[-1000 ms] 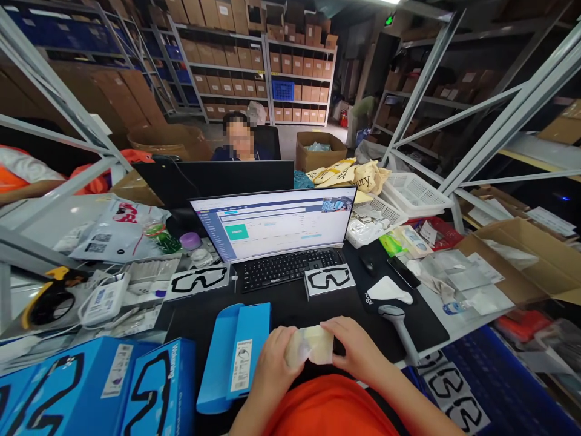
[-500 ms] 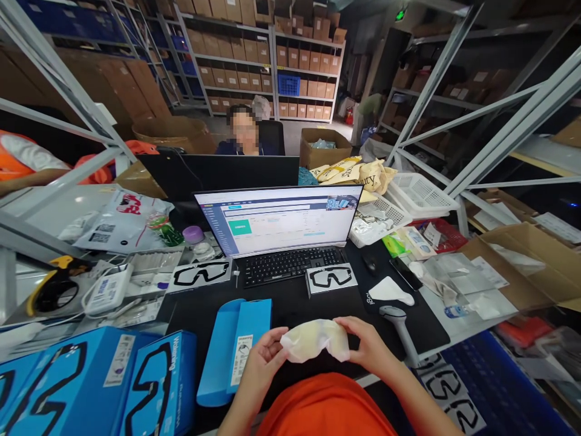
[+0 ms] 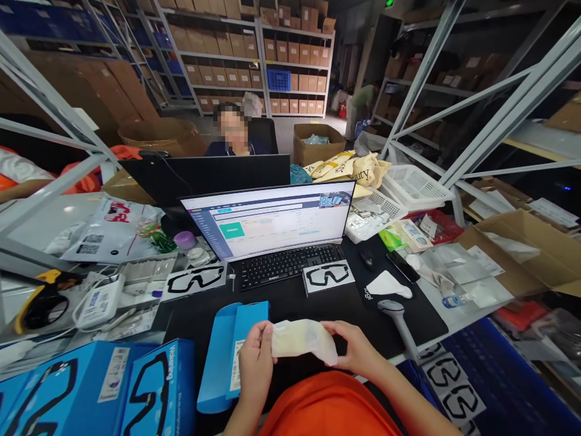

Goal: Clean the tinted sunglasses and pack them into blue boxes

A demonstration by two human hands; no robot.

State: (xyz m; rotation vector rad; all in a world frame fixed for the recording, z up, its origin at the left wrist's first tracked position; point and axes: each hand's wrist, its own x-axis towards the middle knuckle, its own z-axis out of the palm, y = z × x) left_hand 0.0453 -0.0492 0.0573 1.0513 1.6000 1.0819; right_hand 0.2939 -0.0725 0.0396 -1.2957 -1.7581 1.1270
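Where the right hand (image 3: 356,346) pinches, pale wrapping (image 3: 299,339) curves.

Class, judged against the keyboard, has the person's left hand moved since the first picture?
Yes, leftward: the left hand now lies closer in line with the left end of the keyboard.

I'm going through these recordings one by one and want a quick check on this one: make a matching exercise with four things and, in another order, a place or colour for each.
Things
1. pale curved piece
2. handheld scanner
3. keyboard
4. round cap

Places and colours
A. just in front of the lit screen
B. purple
C. held between the left hand and the right hand
D. grey, to the right of the right hand

Right pairs
1-C, 2-D, 3-A, 4-B
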